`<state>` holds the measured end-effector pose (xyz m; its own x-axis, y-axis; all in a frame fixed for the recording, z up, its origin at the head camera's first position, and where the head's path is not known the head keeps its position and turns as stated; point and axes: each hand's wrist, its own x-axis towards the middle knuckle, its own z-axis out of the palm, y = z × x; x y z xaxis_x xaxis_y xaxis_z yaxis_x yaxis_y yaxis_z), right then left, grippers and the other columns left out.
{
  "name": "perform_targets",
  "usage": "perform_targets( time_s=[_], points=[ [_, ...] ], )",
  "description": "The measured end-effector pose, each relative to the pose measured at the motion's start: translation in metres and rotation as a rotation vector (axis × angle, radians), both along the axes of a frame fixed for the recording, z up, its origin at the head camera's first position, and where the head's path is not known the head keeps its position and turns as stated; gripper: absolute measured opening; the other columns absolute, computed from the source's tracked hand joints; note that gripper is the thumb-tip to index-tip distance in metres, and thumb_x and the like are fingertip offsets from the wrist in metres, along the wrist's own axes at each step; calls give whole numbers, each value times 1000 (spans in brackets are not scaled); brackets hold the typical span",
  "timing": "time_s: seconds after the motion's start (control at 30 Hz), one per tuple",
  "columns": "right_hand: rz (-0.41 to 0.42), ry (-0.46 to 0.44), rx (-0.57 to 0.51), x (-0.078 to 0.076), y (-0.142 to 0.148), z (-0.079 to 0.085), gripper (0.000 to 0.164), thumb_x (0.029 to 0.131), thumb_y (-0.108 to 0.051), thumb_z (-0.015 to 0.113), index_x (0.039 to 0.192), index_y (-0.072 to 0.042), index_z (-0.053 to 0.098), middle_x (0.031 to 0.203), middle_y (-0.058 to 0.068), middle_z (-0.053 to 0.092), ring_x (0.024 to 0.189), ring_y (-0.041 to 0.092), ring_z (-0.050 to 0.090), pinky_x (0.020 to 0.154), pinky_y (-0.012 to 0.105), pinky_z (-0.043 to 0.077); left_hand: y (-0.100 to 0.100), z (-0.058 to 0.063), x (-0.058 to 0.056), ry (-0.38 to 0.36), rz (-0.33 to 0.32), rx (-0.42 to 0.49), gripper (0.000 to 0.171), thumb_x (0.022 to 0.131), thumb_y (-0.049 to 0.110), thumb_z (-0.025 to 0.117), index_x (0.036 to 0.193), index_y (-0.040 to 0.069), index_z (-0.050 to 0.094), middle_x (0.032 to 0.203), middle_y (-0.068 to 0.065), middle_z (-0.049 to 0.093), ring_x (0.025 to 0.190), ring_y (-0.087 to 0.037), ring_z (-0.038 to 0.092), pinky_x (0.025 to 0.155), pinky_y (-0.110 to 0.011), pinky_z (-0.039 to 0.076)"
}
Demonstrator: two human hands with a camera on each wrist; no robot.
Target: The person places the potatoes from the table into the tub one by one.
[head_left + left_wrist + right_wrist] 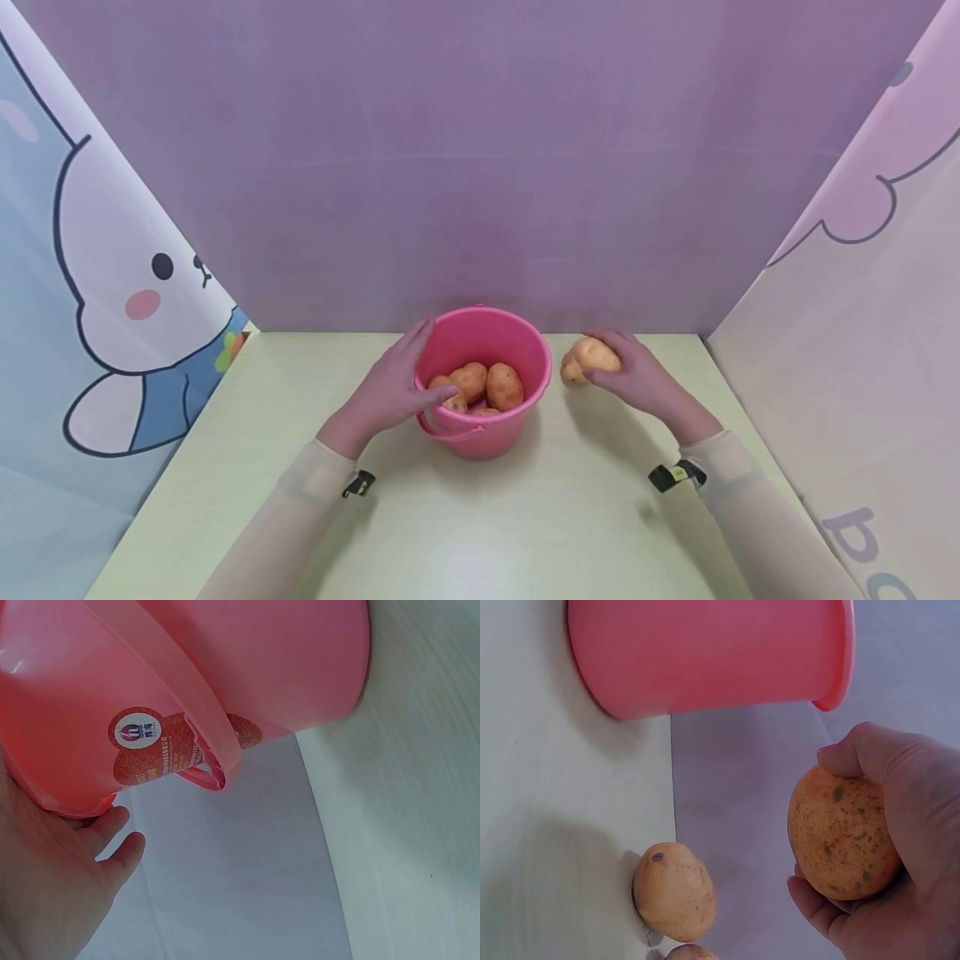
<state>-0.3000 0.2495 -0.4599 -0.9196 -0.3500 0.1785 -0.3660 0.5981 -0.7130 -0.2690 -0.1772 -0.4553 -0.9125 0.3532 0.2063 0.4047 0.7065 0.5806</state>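
A pink bucket [483,440] stands upright on the table, with several potatoes [505,387] inside. At its left rim is my left hand [386,385], gripping it with the thumb over the opening and the fingers along the outside. Right of the bucket, my right hand [647,379] holds a potato [844,836] between thumb and fingers, raised off the table. Beneath it another potato [675,892] lies on the table, and part of one more potato [692,952] shows at the lower edge of the right wrist view.
The pale table [480,533] meets a purple backdrop [480,167] just behind the bucket. Printed panels [112,275] rise at the left and right sides. The bucket's handle [199,697] hangs down along its outer wall.
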Motion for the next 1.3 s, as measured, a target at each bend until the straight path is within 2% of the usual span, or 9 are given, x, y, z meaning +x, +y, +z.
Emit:
perform_targets(
  time_s=[0.23, 0.47, 0.83, 1.3],
  points=[
    [18, 30, -19, -3, -1, 6, 66, 99, -18, 84, 159, -8, 57, 151, 18, 59, 129, 38, 60, 108, 58, 50, 0, 0, 0, 1, -1, -2, 123, 91, 73, 78, 178, 11, 17, 183, -12, 20, 164, -42, 29, 120, -68, 44],
    [25, 55, -15, -5, -5, 12, 65, 99, -19, 85, 158, -14, 60, 147, 13, 61, 124, 32, 59, 102, 54, 53, 0, 1, 0, 6, -5, -2, 123, 91, 72, 78, 178, 10, 17, 183, -13, 21, 164, -43, 29, 119, -68, 44],
    [70, 88, 5, -7, -11, 27, 65, 99, -19, 84, 159, -13, 59, 143, 15, 62, 121, 32, 58, 98, 53, 52, 1, 1, 0, 12, -3, -6, 123, 92, 70, 79, 178, 9, 17, 183, -12, 20, 163, -43, 30, 117, -67, 47],
    [78, 78, 32, -6, -22, 43, 67, 100, -25, 84, 160, -16, 58, 140, 13, 60, 114, 31, 60, 91, 48, 57, 1, 0, 0, 6, -4, 2, 123, 91, 71, 79, 178, 10, 17, 184, -10, 20, 164, -42, 30, 117, -67, 48]
  ],
)
